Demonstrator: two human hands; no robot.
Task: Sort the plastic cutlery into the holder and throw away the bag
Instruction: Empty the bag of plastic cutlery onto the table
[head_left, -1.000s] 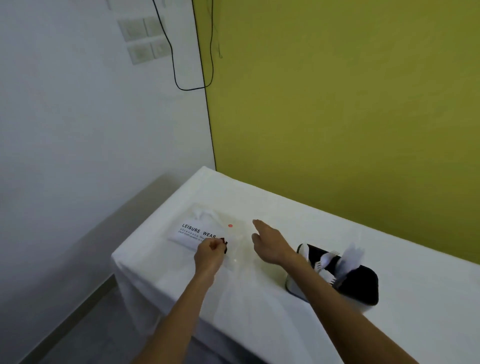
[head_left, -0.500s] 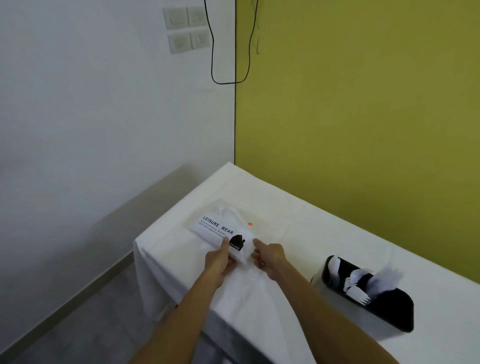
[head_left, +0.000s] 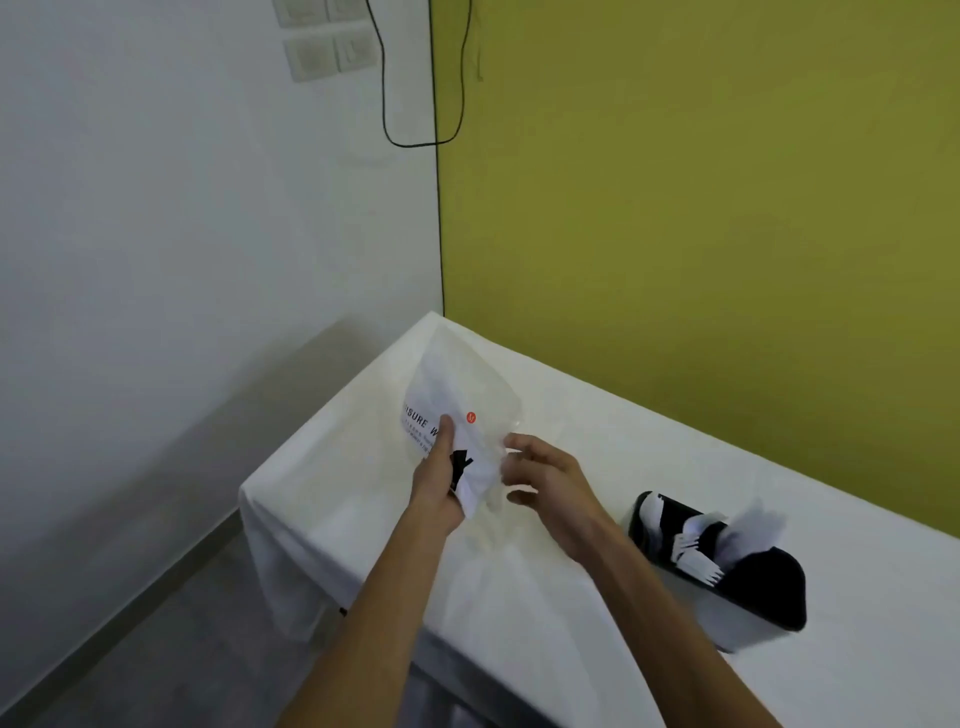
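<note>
At the far left, a white wall carries grey switch plates (head_left: 332, 44), and a black cable (head_left: 387, 104) hangs in a loop beside them along the corner where the white wall meets a yellow-green wall (head_left: 701, 182). Below, a table (head_left: 857, 660) draped in white cloth stands against the yellow-green wall.

Over the table's left end, the left hand (head_left: 439, 486) grips the bag (head_left: 467, 387), thumb laid on its front and fingers curled behind its lower edge. The bag is lifted off the cloth and stands tilted, its top toward the wall corner. It is clear plastic with a white printed panel, black lettering, a black mark and a small red dot.

Just right of the bag, the right hand (head_left: 553, 486) hovers with its fingers loosely curved and spread, the tips at the bag's right edge. Whether they have hold of the plastic cannot be told.

Further right, apart from both hands, the holder (head_left: 769, 587), black with a pale outer wall, sits on the cloth. White plastic cutlery (head_left: 693, 548) stands in it, fork tines showing.
</note>
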